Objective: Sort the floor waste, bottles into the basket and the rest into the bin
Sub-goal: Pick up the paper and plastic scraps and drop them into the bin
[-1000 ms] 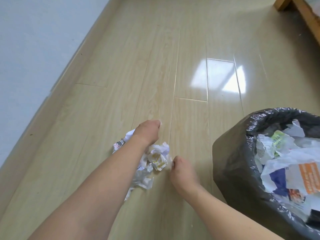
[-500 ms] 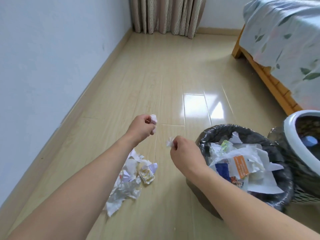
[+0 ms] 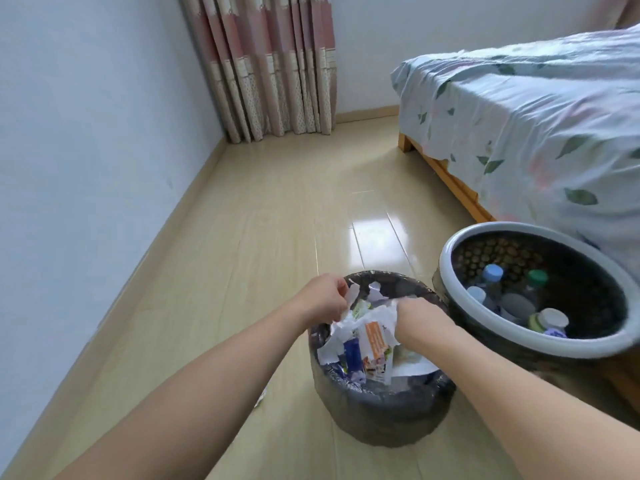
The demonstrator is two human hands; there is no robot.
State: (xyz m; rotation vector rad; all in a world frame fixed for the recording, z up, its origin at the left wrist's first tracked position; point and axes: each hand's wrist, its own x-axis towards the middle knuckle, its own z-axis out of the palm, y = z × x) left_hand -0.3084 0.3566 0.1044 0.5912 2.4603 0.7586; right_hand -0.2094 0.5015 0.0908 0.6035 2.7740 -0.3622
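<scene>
The bin [image 3: 381, 407], lined with a black bag, stands on the floor in front of me, heaped with torn paper and wrappers [image 3: 370, 348]. My left hand [image 3: 325, 299] hovers over its left rim and pinches a white paper scrap [image 3: 353, 293]. My right hand [image 3: 420, 318] is over the bin's middle, fingers down among the paper; what they hold is hidden. To the right stands the white-rimmed basket [image 3: 453, 282] with several bottles [image 3: 550, 320] inside. A corner of floor waste [image 3: 260, 399] peeks out beside my left forearm.
A bed [image 3: 536, 133] with a leaf-patterned sheet and wooden frame fills the right side, close behind the basket. A pale wall [image 3: 86, 168] runs along the left, with curtains [image 3: 270, 71] at the far end. Wooden floor [image 3: 277, 209] stretches ahead between them.
Both hands rose from the paper pile on the floor, each pinching a scrap, and moved right over the bin. The view tilted up, bringing the basket, bed and curtains in.
</scene>
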